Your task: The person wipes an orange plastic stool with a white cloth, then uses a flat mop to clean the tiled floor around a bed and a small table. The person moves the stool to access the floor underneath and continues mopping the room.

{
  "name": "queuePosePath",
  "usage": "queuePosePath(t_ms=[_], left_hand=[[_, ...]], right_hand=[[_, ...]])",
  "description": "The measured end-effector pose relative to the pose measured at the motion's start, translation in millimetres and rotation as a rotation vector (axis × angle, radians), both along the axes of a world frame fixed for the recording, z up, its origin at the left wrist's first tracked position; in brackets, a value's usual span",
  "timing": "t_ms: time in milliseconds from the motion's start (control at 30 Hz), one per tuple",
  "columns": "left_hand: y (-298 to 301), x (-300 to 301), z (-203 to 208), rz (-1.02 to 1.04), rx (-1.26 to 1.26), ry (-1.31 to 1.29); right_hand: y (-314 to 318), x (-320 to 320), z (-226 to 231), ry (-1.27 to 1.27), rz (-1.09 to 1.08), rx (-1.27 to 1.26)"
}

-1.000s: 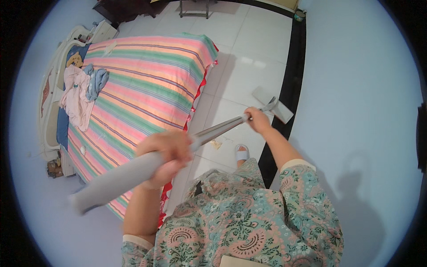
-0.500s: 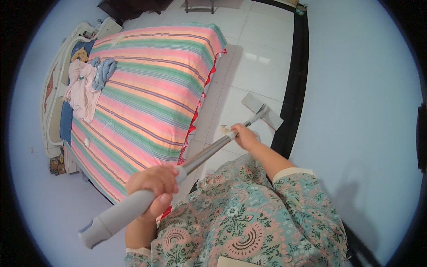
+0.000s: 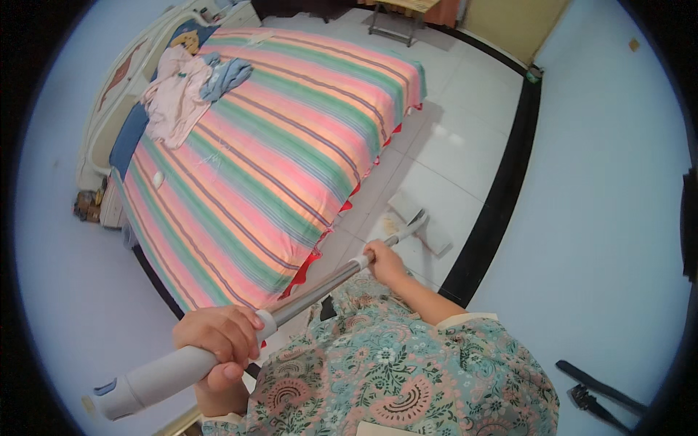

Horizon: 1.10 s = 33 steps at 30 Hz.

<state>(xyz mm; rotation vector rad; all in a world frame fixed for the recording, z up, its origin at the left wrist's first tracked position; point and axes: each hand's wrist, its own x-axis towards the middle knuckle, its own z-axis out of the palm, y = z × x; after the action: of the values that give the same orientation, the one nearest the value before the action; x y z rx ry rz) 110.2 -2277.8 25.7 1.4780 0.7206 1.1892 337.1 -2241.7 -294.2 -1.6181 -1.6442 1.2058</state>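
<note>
A long-handled flat mop (image 3: 320, 289) slants across the view, from a light grey grip at the lower left to a wide, pale flat head (image 3: 438, 238) on the tiles. My left hand (image 3: 222, 340) is wrapped round the shaft just above the thick grip. Lower on the pole, my right hand (image 3: 385, 263) closes around it close to a pale collar. Beside the left part of the mop head lies a small beige clump of debris (image 3: 391, 222).
A bed with a striped cover (image 3: 276, 160) fills the left, holding pink clothing (image 3: 178, 102) and blue clothing (image 3: 227, 78). A pale blue wall with a black skirting (image 3: 494, 214) runs along the right. A small table (image 3: 403, 9) stands far back. Black objects (image 3: 600, 392) show at the lower right.
The mop head has come nearer to me and closer to the beige clump. Both hands keep their hold. The view has shifted, showing more of the room's far end.
</note>
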Motion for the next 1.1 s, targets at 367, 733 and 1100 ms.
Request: queuePosePath(t_ms=[367, 733, 1100], left_hand=[[8, 33, -92, 0.212, 0.013, 0.182], [-87, 3, 10, 0.640, -0.119, 0.203], [-73, 26, -14, 1.006, -0.109, 0.111]], right_hand=[[108, 25, -87, -0.377, 0.250, -0.069], [5, -64, -1, -0.160, 0.763, -0.169], [73, -42, 20, -0.177, 0.680, 0.096]])
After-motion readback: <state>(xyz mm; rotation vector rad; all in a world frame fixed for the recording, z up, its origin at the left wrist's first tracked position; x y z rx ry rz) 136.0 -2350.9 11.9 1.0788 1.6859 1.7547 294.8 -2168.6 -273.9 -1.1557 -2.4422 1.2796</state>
